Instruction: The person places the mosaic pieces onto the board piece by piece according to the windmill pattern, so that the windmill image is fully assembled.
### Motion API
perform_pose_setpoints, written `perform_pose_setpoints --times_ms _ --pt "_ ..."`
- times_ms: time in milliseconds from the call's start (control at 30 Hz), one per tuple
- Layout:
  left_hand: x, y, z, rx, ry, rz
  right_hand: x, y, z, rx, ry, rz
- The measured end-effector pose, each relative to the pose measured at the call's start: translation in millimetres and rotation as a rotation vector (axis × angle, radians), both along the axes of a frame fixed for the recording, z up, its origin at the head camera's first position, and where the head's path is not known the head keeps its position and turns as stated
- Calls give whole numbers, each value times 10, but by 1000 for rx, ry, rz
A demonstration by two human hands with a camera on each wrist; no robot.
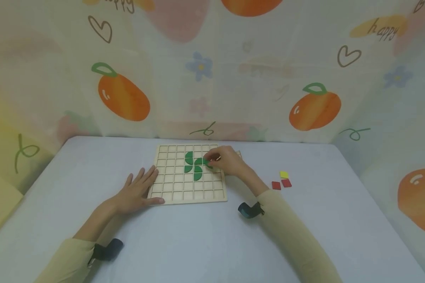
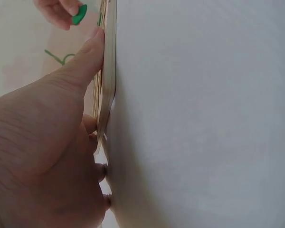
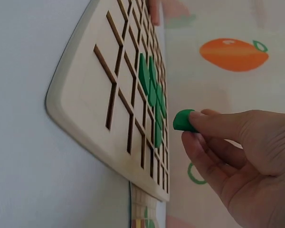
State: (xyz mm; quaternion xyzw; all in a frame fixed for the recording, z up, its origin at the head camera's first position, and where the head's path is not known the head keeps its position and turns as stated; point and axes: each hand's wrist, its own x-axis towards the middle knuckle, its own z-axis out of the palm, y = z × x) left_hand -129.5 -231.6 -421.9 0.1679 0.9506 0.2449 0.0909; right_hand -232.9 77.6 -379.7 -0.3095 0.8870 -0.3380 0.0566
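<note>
Green rounded piece is being pinched by the right grip above the gridded board; similar green pieces are being carried there, just left of that grip. The board's edge is being touched by the widely spread left grip.

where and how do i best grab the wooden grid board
Probably by its left and right edges, coming in from both sides: the board lies flat, and its straight, visibly thick rim gives something to grip, while green pieces sit on the grid, so keeping it level seems wise.
</note>
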Motion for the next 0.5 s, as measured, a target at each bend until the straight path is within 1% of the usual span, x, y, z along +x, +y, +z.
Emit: perform_pose_setpoints --times_ms 133,333,500 --pt "-7 1 -3 2 -2 -1 -11 -70 -6 -9 1 5" --pt "-8 -1 -11 -2 -8 5 -16 -183 -62 -42 -28 33" --pt "-9 -5 -6 6 -4 1 11 -303 -102 -34 -48 30"
